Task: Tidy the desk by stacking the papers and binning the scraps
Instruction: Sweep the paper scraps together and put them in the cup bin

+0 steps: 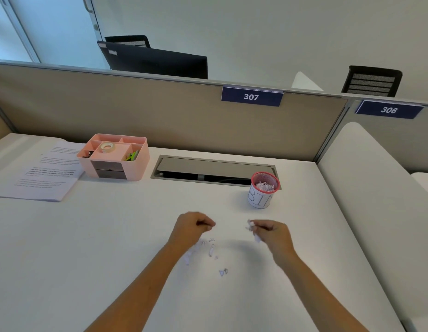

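Our right hand point(271, 232) is curled tight round a small bunch of white scraps point(250, 226), with bits poking out past the fingertips and below the palm. Our left hand point(192, 227) is pinched as well, fingers drawn together over something tiny and pale at the tips; it looks like one more scrap, though it's too small to be sure.

Between and just below the two hands, loose scraps point(211, 250) lie scattered on the desk point(112, 236), nearer the left hand, with a last pair point(223, 271) a little closer to us.

Here is what matters: the bin point(263, 190), a red mesh cup already heaped with paper, stands ahead of the right hand and a touch to its left, near enough for a short forward reach. The left hand sits well farther off, so we'd say the right goes first.

Over at the far left the papers point(42, 173) sit stacked beside the pink organiser point(114, 156).
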`<action>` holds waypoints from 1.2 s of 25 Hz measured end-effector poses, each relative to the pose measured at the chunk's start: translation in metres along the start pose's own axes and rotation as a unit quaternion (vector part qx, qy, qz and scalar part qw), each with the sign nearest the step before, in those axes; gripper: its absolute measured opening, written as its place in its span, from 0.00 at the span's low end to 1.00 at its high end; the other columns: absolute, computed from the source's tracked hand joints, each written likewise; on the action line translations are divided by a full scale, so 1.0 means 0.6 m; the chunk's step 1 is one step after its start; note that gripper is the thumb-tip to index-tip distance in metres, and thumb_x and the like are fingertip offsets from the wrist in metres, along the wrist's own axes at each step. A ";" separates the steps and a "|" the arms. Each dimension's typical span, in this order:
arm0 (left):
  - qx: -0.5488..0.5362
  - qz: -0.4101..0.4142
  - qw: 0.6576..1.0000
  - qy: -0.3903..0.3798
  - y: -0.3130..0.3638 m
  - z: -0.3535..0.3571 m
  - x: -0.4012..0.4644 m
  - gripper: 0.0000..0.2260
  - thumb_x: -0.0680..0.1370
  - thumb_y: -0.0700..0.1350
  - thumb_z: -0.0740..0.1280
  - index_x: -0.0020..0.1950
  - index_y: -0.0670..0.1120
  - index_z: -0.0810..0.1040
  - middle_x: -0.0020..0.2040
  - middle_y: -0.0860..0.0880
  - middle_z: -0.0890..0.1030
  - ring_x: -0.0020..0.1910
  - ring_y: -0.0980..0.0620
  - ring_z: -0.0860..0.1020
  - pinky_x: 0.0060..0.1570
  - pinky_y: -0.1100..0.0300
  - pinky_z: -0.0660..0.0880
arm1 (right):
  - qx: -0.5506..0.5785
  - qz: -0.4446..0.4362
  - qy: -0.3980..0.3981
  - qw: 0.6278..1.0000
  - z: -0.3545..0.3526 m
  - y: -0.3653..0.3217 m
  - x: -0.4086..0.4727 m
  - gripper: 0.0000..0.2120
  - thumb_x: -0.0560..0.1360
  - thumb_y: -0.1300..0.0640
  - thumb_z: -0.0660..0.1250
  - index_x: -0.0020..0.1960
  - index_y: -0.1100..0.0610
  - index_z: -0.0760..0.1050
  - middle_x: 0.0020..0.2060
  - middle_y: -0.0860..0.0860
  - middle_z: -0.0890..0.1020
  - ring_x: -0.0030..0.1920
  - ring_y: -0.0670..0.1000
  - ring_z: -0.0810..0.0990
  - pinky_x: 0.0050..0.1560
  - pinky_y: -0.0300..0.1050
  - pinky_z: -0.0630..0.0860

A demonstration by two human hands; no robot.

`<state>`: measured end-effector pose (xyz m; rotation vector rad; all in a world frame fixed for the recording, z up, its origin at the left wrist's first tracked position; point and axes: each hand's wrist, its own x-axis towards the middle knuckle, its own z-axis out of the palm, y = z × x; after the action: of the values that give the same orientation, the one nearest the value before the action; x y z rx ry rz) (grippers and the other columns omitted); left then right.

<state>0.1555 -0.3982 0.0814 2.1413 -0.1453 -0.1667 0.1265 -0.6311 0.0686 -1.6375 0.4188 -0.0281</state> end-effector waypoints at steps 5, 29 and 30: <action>0.025 0.027 0.996 -0.081 0.133 0.016 0.110 0.06 0.75 0.40 0.71 0.49 0.47 0.85 0.44 0.51 0.84 0.44 0.56 0.80 0.40 0.70 0.73 | 0.028 -0.015 0.053 0.998 -0.053 -0.091 0.092 0.07 0.71 0.69 0.71 0.47 0.62 0.83 0.36 0.54 0.84 0.36 0.48 0.81 0.41 0.36 0.79; 0.027 -0.014 0.999 0.023 0.138 0.058 0.232 0.06 0.76 0.39 0.65 0.49 0.45 0.81 0.47 0.46 0.84 0.46 0.47 0.81 0.50 0.51 0.80 | -0.427 -0.163 0.089 0.885 -0.037 -0.174 0.224 0.09 0.75 0.66 0.65 0.50 0.62 0.83 0.49 0.57 0.85 0.49 0.55 0.81 0.50 0.43 0.75; 0.026 -0.012 0.999 0.042 0.106 0.042 0.210 0.07 0.76 0.39 0.65 0.49 0.45 0.81 0.47 0.46 0.84 0.45 0.48 0.81 0.50 0.53 0.80 | -0.390 -0.191 0.108 0.894 -0.032 -0.167 0.207 0.08 0.75 0.65 0.66 0.50 0.62 0.83 0.47 0.57 0.85 0.47 0.54 0.81 0.48 0.41 0.75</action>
<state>0.2725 -0.4749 0.1131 2.1991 -0.0761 -0.0874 0.2625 -0.6800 0.1391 -2.5118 0.2764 -0.3840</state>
